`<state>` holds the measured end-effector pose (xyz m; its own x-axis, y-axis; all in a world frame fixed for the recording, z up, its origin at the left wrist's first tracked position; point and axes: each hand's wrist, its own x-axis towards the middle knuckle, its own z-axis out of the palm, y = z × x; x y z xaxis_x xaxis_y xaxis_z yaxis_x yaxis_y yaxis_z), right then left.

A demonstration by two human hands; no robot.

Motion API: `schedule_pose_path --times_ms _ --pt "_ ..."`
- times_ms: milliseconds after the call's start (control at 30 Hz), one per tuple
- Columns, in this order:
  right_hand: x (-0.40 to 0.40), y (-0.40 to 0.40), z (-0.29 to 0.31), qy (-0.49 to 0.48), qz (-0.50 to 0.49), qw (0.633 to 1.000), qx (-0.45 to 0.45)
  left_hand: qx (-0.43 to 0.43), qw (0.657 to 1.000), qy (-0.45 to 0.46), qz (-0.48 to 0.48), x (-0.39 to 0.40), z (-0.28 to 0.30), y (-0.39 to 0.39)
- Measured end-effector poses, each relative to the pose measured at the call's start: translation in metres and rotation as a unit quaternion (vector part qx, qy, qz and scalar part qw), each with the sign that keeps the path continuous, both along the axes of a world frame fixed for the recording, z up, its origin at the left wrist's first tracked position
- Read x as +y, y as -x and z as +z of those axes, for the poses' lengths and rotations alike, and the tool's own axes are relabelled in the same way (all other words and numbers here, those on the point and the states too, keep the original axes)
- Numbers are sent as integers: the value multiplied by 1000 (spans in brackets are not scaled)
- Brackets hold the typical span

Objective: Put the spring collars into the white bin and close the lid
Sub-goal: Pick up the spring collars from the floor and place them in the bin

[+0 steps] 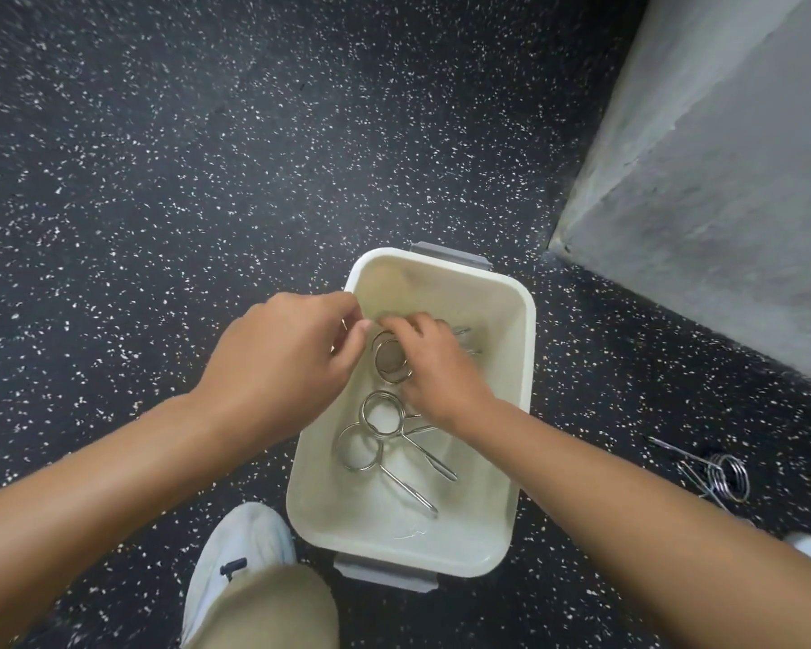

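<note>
Three collars show in the bin [523, 367], which stands lidless on the speckled floor [160, 180]. Two lie crossed near its middle: one coil [382, 413] overlaps the other [359, 448], and their long handles run toward the near right corner. The third collar [391, 359] sits farther back, partly under the right hand [434, 367], whose fingers [406, 326] curl down over its top; whether they actually clamp the wire cannot be told, since the hand covers the handles, of which only blurred tips show past the knuckles. The left hand [282, 363] hovers at the bin's left rim, fingers bent together near the thumb; a sliver of metal shows at its fingertips, but what it belongs to is unclear. Grey latches [450, 255] stick out at the far and near ends of the bin. A fourth collar [726, 475] lies on the floor well to the right, dim and hard to read. A grey wall [722, 180] rises at the upper right. A pale shoe [244, 550] and tan trouser leg [272, 611] are cut off below.
</note>
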<state>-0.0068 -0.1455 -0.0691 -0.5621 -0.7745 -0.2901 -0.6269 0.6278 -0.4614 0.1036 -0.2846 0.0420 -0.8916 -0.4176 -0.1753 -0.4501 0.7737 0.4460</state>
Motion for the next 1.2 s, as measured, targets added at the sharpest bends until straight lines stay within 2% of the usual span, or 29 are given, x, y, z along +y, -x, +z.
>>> schedule_pose_path --times_ms 167,267,400,633,800,967,1200 --pt "27 13 58 94 -60 991 -70 4 1000 14 -13 3 2 9" --pt "62 22 102 96 -61 991 -66 8 1000 14 -21 9 5 15" --pt "125 34 135 84 -113 987 -75 21 999 12 -44 23 10 27" --pt "232 31 143 17 -180 980 -86 59 989 17 -134 74 20 58" --pt "284 22 135 25 -226 970 -90 44 976 36 -211 120 26 78" --pt "344 19 120 58 -308 946 -84 -28 939 78 -335 176 32 93" --pt "426 19 71 54 -435 895 -85 -118 843 130 -509 236 51 129"
